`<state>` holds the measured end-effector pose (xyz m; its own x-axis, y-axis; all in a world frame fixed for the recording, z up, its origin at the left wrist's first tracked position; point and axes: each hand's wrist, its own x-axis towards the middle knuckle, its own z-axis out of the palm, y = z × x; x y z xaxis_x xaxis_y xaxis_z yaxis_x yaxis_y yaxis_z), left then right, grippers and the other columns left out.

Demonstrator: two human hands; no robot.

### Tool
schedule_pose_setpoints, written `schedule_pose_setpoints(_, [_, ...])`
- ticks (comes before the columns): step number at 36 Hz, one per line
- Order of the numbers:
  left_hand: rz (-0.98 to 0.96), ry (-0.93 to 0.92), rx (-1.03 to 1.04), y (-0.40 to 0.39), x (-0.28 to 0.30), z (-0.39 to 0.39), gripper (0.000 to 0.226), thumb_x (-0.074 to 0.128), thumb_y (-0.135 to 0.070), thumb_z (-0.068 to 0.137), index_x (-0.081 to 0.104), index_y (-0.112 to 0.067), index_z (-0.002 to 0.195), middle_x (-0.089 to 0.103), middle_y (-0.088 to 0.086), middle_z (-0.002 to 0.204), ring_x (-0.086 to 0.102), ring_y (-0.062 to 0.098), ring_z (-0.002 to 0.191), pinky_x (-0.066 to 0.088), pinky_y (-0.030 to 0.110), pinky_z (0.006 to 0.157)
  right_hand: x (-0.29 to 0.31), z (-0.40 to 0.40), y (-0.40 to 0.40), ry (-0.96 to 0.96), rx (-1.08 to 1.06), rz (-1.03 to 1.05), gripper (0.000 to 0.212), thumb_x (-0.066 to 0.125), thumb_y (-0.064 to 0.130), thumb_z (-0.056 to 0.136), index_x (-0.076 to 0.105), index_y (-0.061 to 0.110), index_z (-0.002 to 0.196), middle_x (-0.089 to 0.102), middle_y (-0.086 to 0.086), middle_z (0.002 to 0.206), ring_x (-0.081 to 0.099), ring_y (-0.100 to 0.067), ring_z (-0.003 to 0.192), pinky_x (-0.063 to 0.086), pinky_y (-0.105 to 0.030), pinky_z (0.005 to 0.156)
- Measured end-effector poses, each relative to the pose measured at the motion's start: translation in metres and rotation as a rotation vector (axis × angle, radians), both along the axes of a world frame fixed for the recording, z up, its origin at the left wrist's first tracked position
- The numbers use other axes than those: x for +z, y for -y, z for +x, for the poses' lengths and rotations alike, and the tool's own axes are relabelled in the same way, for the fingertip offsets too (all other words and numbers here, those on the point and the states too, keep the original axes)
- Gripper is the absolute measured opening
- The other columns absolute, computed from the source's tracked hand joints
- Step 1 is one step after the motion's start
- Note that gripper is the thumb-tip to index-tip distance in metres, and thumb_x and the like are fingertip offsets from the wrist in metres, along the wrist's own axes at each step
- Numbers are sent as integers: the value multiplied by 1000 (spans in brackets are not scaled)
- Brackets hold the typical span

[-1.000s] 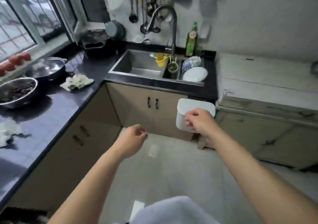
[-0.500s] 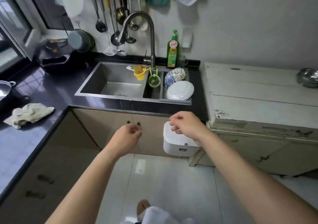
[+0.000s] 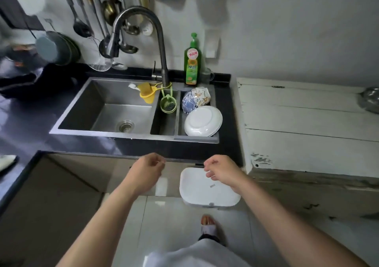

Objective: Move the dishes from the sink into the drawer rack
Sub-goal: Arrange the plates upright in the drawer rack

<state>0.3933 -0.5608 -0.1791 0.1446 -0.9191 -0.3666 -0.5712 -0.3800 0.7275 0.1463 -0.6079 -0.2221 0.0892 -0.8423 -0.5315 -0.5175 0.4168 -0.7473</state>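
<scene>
Two hands: both mine, held out in front of me below the worktop edge, both bare of any dish
Left hand (image 3: 146, 170): fingers loosely curled, holding nothing, hanging in front of the cupboard under the sink
Right hand (image 3: 222, 171): fingers loosely curled as well, nothing in them, hovering over the lid of the white bin (image 3: 207, 191) that hangs on the cupboard front
Dishes: a stack of white plates (image 3: 203, 120) lies face down in the small right compartment of the sink (image 3: 82, 111), leaning a little toward its front right corner; just behind it, touching, sit patterned bowls (image 3: 195, 100), tipped on their sides
Direction from the hands: the plates lie up and forward of me, past the dark worktop (image 3: 184, 149) strip, almost straight ahead of my right hand and off to the right of my left
Nearer hand: the right, I judge; the left would have to cross over toward it
Plate axis: the plates are round, so no long side to line up with; the near rim is the edge facing me and looks like the natural place to take hold
In the way: the tap (image 3: 141, 41) arches over the big basin, and a green strainer (image 3: 168, 104) hangs in the narrow middle compartment, both left of the plates, so a reach from the right looks free
Drawer rack: not in view, I cannot tell where it is
Stage: as I read it, nothing lifted yet, the reach to the sink is next
</scene>
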Motion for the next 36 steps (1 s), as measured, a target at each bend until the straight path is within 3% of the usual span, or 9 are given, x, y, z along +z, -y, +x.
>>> schedule_pose_setpoints(6, [21, -15, 125, 37, 3, -30, 13, 58, -21, 100, 70, -22, 103, 75, -2, 95, 72, 19, 85, 57, 36, 83, -35, -18, 61, -158, 306, 39, 16, 53, 20, 99, 67, 20, 93, 71, -1, 98, 71, -19, 92, 55, -31, 71])
schedule_pose_setpoints(9, [34, 16, 188, 51, 4, -43, 15, 56, -22, 100, 69, -23, 109, 73, -5, 101, 71, 14, 86, 55, 29, 80, -47, -23, 98, -309, 545, -44, 19, 51, 18, 99, 69, 25, 98, 71, 2, 104, 69, -20, 98, 59, -35, 83])
schedule_pose_setpoints(12, [64, 44, 235, 54, 2, -54, 14, 56, -23, 101, 67, -26, 109, 72, -6, 100, 70, 11, 86, 52, 28, 79, -51, -31, 143, -448, 752, -243, 28, 50, 13, 100, 64, 20, 123, 63, -1, 126, 61, -23, 116, 50, -34, 98])
schedule_pose_setpoints(16, [113, 68, 296, 50, -2, -61, 16, 57, -19, 100, 69, -24, 109, 72, -4, 104, 70, 14, 90, 54, 31, 84, -48, -45, 223, -758, 1077, -687, 57, 62, 2, 88, 47, 12, 143, 40, -9, 147, 39, -31, 136, 42, -40, 107])
schedule_pose_setpoints(19, [155, 88, 338, 43, -5, -65, 17, 57, -20, 100, 69, -22, 112, 71, -1, 106, 69, 17, 95, 51, 30, 83, -49, -51, 266, -973, 1248, -726, 83, 66, 6, 91, 21, 13, 160, 12, -12, 167, 10, -34, 155, 25, -44, 122])
schedule_pose_setpoints(21, [175, 94, 379, 41, -6, -65, 18, 57, -20, 100, 69, -22, 112, 71, 0, 107, 68, 18, 97, 50, 29, 84, -51, -53, 284, -1072, 1353, -767, 82, 61, 6, 94, 14, 13, 162, 6, -10, 170, 3, -33, 157, 16, -46, 126])
schedule_pose_setpoints(27, [184, 132, 449, 45, -7, -68, 19, 58, -21, 98, 72, -25, 112, 74, 0, 104, 70, 16, 94, 51, 27, 80, -66, -56, 301, -1098, 1492, -882, 71, 61, 5, 93, 27, 8, 155, 25, -11, 163, 21, -30, 152, 24, -43, 122])
schedule_pose_setpoints(31, [178, 128, 457, 50, -7, -73, 18, 58, -23, 99, 71, -25, 112, 73, -1, 101, 69, 15, 95, 48, 25, 76, -62, -56, 307, -1001, 1522, -926, 56, 61, -2, 87, 44, 7, 140, 39, -12, 147, 41, -29, 133, 43, -39, 103])
schedule_pose_setpoints(36, [175, 131, 445, 53, -6, -81, 18, 57, -24, 100, 70, -24, 112, 72, -2, 101, 68, 15, 93, 46, 20, 70, -60, -63, 311, -978, 1565, -953, 49, 62, -4, 85, 49, 9, 130, 43, -10, 138, 46, -27, 125, 47, -35, 85])
